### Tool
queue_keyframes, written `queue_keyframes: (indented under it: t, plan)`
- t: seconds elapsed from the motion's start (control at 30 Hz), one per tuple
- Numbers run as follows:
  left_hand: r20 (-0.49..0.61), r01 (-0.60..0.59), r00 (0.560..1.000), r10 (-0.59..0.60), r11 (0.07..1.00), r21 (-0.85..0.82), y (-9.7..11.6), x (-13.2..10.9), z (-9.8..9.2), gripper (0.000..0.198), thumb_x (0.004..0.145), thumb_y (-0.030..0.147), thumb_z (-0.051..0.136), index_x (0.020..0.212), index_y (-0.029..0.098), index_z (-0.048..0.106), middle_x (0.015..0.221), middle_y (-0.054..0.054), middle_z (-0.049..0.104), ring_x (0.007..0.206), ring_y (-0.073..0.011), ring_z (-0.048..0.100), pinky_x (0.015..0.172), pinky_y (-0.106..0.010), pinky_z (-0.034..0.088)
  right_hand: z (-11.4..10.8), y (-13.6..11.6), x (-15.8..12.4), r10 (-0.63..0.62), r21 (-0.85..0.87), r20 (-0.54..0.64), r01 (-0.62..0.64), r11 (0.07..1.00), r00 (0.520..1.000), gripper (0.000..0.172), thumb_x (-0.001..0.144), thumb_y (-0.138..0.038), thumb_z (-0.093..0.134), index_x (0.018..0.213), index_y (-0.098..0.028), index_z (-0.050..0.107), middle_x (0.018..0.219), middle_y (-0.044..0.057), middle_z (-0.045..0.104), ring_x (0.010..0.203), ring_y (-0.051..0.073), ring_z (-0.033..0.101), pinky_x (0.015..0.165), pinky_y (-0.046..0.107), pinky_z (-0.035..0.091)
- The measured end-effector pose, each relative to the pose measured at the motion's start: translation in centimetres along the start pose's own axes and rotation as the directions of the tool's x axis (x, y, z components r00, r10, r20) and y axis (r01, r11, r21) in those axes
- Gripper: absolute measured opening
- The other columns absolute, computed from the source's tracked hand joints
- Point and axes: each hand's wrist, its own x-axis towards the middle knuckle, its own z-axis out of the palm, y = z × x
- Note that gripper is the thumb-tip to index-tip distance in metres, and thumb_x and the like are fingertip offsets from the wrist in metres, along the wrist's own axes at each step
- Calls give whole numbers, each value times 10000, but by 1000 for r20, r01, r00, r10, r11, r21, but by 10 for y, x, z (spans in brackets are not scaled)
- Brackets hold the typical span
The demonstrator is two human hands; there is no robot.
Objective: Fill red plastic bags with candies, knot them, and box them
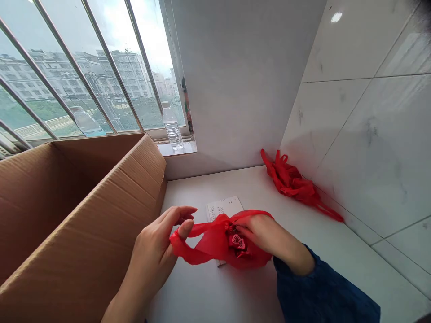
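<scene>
Bag — thin plastic; box — matt cardboard

Cool, diffuse daylight comes through the window at upper left, where the cloudy sky bleaches towards white and the buildings look hazy; the grey wall beside it is dimmer, and the inside of the carton sinks into brown shade; one small glare spot sits high on the glossy tiles, with paler streaks at upper right; soft shadow and a reddish tint lie on the white counter below the red bag; the notebook's writing is too small to read; wide-angle stretching slants lines near the edges
</scene>
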Motion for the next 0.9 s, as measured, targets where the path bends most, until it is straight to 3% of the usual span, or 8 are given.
queue_keyframes:
  t: [0.17, 0.37, 0.47, 0.57, 0.63, 0.7, 0.83, 0.9]
  plan:
    - [-53, -70, 996, 66, 994, -80, 2, 1, 8, 276, 1015, 391, 426, 1136, 255, 633, 1139, -47, 666, 986, -204, 635, 774, -277, 501, -28, -8, -3, -90, 76, 25, 87, 993, 996, 367, 985, -293, 442, 651, -209, 567, 616, -22, 569, 566, 131, 466, 548, 268, 311]
    - [-58, -69, 997, 45, 864, -499, 3, 3, 16, 270, 954, 173, 436, 969, 235, 699, 1097, -48, 672, 1049, -199, 622, 849, -280, 517, -28, -2, -4, 21, -87, -74, -27, 996, 997, 376, 987, -296, 426, 637, -210, 531, 611, 10, 570, 573, 156, 452, 556, 306, 264]
    - [-64, -45, 998, 0, 721, -692, 2, 3, 19, 288, 795, 47, 457, 811, 222, 685, 852, -8, 655, 856, -160, 618, 885, -315, 519, -32, -2, -8, 10, -19, -42, -11, 1000, 999, 392, 1006, -329, 416, 651, -213, 536, 618, 0, 572, 574, 154, 466, 558, 305, 280]
    - [-72, -60, 997, 5, 620, -782, -1, 2, 24, 262, 701, 16, 417, 712, 211, 593, 600, 45, 498, 584, -105, 468, 723, -267, 499, -38, -7, -12, -54, 295, 14, 48, 954, 998, 390, 1029, -395, 406, 754, -221, 622, 698, -11, 635, 651, 154, 562, 617, 281, 400]
    - [16, -39, 997, 77, 661, -750, -2, 1, 27, 201, 704, 47, 419, 706, 202, 546, 576, 46, 457, 534, -101, 390, 544, -219, 382, -39, -11, -12, -83, 478, 28, 59, 876, 996, 374, 1026, -430, 431, 859, -227, 697, 751, -6, 672, 698, 156, 610, 673, 279, 470]
    - [174, 10, 973, 149, 730, -684, 0, 1, 30, 126, 764, 112, 449, 762, 198, 541, 609, 36, 464, 548, -106, 375, 489, -216, 293, -38, -14, -12, -117, 609, 16, 83, 789, 993, 311, 999, -438, 510, 990, -243, 751, 857, 6, 713, 756, 159, 653, 727, 285, 520]
    - [351, 143, 933, 83, 809, -571, 9, 2, 36, 180, 986, 337, 418, 1032, 217, 543, 730, 20, 554, 605, -117, 433, 531, -219, 344, -33, -15, -9, -246, 697, -103, 246, 673, 964, 237, 910, -356, 692, 1125, -285, 762, 1073, 40, 737, 965, 194, 694, 860, 318, 562]
    - [384, 175, 922, 54, 826, -536, 13, 2, 40, 269, 1029, 412, 373, 1007, 213, 553, 707, 25, 556, 598, -112, 438, 552, -219, 358, -30, -14, -7, -298, 668, -159, 325, 670, 941, 210, 909, -303, 699, 1106, -293, 770, 1063, 41, 745, 986, 193, 695, 873, 315, 568]
